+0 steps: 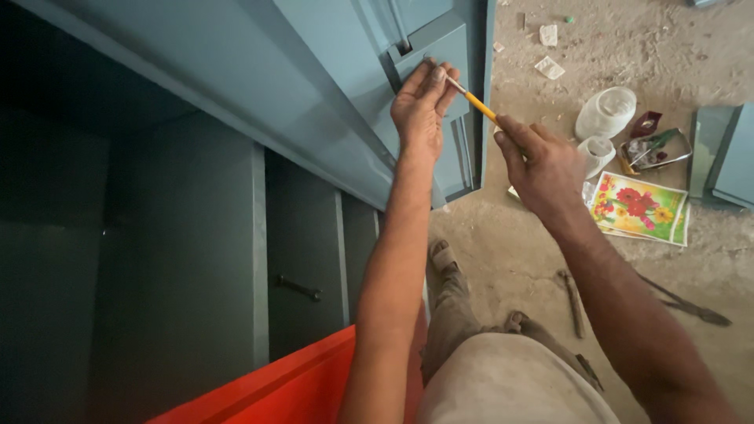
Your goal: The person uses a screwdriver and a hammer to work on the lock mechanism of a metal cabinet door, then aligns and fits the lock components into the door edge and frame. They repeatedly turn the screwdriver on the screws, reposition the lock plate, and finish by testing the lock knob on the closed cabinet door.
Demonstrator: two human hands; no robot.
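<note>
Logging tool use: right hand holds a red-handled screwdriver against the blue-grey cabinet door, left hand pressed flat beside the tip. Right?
Not quite. The head view shows the screwdriver in the right hand has a yellow handle, not red. The left hand does press on the blue-grey cabinet door beside the tip.

Screwdriver (471, 98) tip hidden behind left hand (422, 110); cabinet interior (94, 259) too dark to read

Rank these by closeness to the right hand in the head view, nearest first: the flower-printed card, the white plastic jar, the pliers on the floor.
From the right hand:
1. Flower-printed card, just to its right on the floor.
2. White plastic jar, up and to the right.
3. Pliers, lower down, beside the forearm.
</note>
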